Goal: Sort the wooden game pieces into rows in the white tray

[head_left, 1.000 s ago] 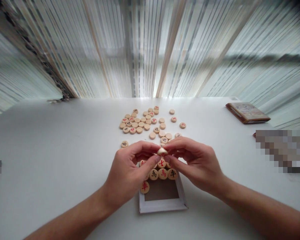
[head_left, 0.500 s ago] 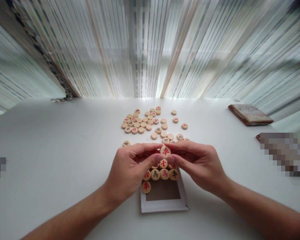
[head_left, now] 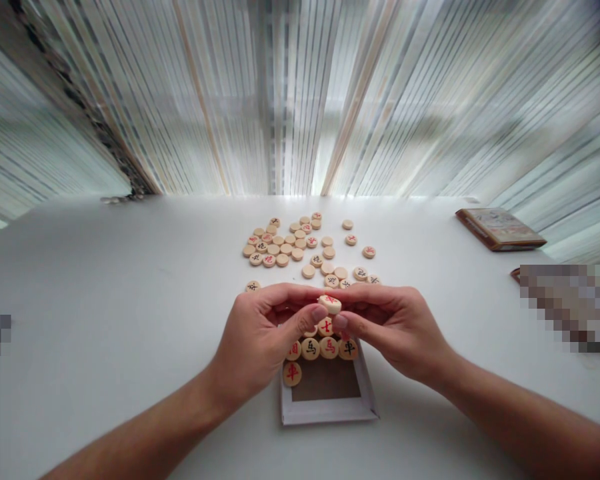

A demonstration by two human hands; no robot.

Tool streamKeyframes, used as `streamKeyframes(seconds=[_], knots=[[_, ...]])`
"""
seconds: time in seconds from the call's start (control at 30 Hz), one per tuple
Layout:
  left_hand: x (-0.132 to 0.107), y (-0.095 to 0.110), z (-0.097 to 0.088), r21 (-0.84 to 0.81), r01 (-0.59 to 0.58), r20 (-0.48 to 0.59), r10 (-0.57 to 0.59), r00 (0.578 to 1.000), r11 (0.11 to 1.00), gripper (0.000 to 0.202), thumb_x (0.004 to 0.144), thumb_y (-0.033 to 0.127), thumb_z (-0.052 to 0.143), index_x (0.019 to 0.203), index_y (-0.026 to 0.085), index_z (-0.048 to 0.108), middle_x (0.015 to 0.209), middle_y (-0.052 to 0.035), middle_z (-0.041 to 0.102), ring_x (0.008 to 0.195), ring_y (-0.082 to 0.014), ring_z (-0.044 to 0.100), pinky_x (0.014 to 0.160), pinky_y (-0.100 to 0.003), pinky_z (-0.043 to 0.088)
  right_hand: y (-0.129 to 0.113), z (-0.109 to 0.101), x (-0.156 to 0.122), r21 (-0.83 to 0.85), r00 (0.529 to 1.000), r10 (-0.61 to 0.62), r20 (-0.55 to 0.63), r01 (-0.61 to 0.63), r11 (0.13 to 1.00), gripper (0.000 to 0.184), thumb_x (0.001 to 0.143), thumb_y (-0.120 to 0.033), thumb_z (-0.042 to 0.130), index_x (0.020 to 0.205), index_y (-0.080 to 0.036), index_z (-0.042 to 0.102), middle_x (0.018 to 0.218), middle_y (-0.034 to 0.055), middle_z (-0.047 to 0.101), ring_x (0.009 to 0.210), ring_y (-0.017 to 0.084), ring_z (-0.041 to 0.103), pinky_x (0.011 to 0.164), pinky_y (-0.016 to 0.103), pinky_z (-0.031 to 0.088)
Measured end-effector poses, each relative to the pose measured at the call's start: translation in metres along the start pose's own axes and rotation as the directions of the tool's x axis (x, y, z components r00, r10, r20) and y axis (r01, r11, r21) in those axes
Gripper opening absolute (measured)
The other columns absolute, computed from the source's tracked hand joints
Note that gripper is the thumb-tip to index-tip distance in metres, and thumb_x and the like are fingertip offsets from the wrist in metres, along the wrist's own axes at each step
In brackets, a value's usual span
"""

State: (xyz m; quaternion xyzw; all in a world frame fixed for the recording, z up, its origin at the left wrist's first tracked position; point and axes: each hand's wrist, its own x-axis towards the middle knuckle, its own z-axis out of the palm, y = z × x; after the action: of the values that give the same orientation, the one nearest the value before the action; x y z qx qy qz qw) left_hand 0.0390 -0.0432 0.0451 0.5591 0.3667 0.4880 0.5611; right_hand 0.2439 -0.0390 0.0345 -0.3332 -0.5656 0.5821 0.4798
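Between the fingertips of my left hand (head_left: 273, 327) and my right hand (head_left: 390, 327) is a round wooden Chinese chess piece (head_left: 329, 305) with a red character, its face tilted. Both hands are closed on it, thumbs in front and fingers behind. Below them lies a shallow white box (head_left: 330, 411) with a brown bottom. Inside, a row of pieces includes a black horse piece (head_left: 311, 349) and a red one (head_left: 329, 348) beside it. One red chariot piece (head_left: 293, 374) sits alone at the left wall. My hands hide the box's far part.
Many loose chess pieces (head_left: 285, 249), some face down, are scattered on the white table (head_left: 130, 300) beyond my hands. A flat brown-edged box (head_left: 503, 228) lies at the far right, near a blurred-out item (head_left: 575, 307). Striped curtains (head_left: 300, 100) hang behind the table.
The held piece has tipped back between my fingers, so its red character now faces more upward. My hands stay almost in place, and the pieces in the box have not moved.
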Motion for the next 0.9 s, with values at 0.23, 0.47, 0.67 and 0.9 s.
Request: streamKeyframes(seconds=[0.23,0.47,0.67,0.9], knots=[[-0.0025,-0.0013,-0.0011,0.144,-0.079,-0.043,0.086,0.995,0.986,0.012,0.085,0.015,0.088,0.096,0.019,0.086,0.089,-0.0013,0.084,0.081,-0.0130,0.080,0.072,-0.015,0.064,-0.0028,0.0014,-0.0019,-0.039,0.999,0.042,0.020,-0.042,0.998,0.010,0.082,-0.025,0.094,0.090,-0.021,0.088,0.066,0.0007,0.077,0.057,0.008,0.068,0.056,0.011,0.056],[-0.0042,-0.0046,-0.0039,0.281,-0.228,0.010,0.234,0.972,0.932,0.017,0.086,0.015,0.087,0.102,0.020,0.085,0.091,-0.0024,0.080,0.081,-0.0141,0.077,0.076,-0.021,0.064,-0.0034,0.0006,-0.0010,-0.039,0.996,0.057,0.070,-0.054,0.998,0.014,0.088,-0.028,0.090,0.101,-0.023,0.088,0.070,0.0011,0.076,0.062,0.009,0.068,0.059,0.014,0.056],[-0.0065,-0.0071,-0.0055,0.329,-0.258,0.064,0.251,0.966,0.908,0.031,0.087,0.022,0.088,0.117,0.021,0.083,0.093,-0.0036,0.080,0.081,-0.0156,0.077,0.077,-0.025,0.064,-0.0035,-0.0003,-0.0019,-0.021,0.988,0.104,0.112,-0.102,0.995,0.018,0.094,-0.036,0.083,0.096,-0.018,0.086,0.071,0.0029,0.075,0.062,0.011,0.066,0.058,0.019,0.054],[-0.0061,-0.0035,-0.0038,0.381,-0.233,0.104,0.209,0.972,0.895,0.025,0.090,0.021,0.085,0.115,0.020,0.083,0.091,-0.0034,0.084,0.079,-0.0163,0.078,0.081,-0.026,0.064,-0.0049,0.0016,-0.0021,0.045,0.962,0.252,0.110,-0.258,0.965,0.027,0.080,-0.036,0.095,0.085,-0.016,0.078,0.066,0.0016,0.071,0.058,0.012,0.061,0.054,0.021,0.049]])
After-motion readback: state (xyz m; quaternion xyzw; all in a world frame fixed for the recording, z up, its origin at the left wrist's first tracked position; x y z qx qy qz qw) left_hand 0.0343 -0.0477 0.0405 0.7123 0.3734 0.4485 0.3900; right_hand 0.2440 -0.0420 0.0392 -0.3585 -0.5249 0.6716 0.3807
